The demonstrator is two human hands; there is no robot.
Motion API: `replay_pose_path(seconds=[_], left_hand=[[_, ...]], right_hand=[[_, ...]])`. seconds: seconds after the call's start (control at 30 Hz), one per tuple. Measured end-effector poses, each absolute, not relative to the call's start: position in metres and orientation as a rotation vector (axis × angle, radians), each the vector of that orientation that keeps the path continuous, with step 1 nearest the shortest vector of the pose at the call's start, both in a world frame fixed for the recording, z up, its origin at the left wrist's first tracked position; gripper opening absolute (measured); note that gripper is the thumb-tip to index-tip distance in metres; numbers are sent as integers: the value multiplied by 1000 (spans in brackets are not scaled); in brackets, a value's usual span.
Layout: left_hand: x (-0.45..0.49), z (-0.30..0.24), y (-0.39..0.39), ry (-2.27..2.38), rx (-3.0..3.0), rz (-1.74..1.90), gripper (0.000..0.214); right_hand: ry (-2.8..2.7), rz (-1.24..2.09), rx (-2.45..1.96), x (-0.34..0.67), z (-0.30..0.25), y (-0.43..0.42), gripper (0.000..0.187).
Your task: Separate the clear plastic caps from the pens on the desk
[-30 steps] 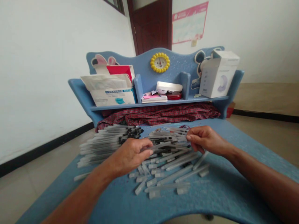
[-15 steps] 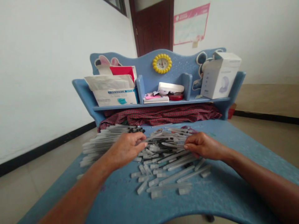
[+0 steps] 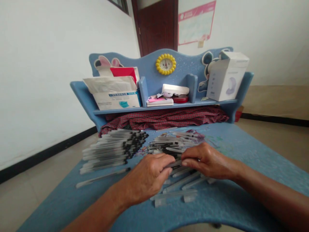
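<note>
My left hand [image 3: 154, 172] is closed in a pinch over the loose pen parts. My right hand [image 3: 205, 161] is pinched too, its fingertips close to those of the left. Between them shows a short greyish stretch of a pen [image 3: 178, 163], mostly hidden by the fingers. Beneath and behind lie loose translucent pen barrels [image 3: 181, 182], clear caps [image 3: 189, 197] and dark slim parts in a jumble. To the left, a stack of pens with black ends [image 3: 106, 149] lies in rows. One single pen [image 3: 102, 178] rests apart in front of that stack.
The blue table [image 3: 135, 216] has a curved front edge. At its back stands a blue shelf [image 3: 116, 111] holding a mask box [image 3: 118, 100], a white carton [image 3: 227, 79], and papers [image 3: 159, 103]. Checked red cloth [image 3: 166, 119] is bunched under the shelf.
My left hand has moved right and nearer me, away from the stack's black ends. My right hand has shifted left and slightly nearer. The fingertips now almost meet.
</note>
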State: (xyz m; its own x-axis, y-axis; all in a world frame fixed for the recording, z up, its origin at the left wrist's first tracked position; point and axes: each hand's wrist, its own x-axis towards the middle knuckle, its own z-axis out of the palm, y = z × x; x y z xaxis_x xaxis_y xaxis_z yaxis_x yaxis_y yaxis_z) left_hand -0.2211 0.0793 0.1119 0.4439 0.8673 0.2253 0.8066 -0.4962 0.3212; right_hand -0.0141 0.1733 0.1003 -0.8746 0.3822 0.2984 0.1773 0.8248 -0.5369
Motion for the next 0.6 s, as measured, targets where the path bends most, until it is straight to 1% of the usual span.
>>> replay_pose_path(seconds=[0.07, 0.13, 0.23, 0.37, 0.47, 0.6], left_hand=[[-226, 116, 80, 1491, 2511, 538, 18], [-233, 122, 82, 1544, 2459, 502, 16], [-242, 131, 83, 1619, 2379, 394, 25], [-242, 143, 80, 1608, 2409, 254, 30], [-235, 159, 70, 1560, 2510, 182, 32], [-218, 167, 42, 1433, 2709, 209, 32]], right_hand=[[-2604, 691, -430, -14, 103, 172, 25], [-2536, 737, -469, -11, 105, 173, 22], [-2499, 785, -482, -8, 110, 177, 21], [-2724, 746, -420, -7, 124, 178, 20], [-2881, 662, -350, -1, 141, 170, 24], [-2937, 621, -316, 18, 159, 140, 28]])
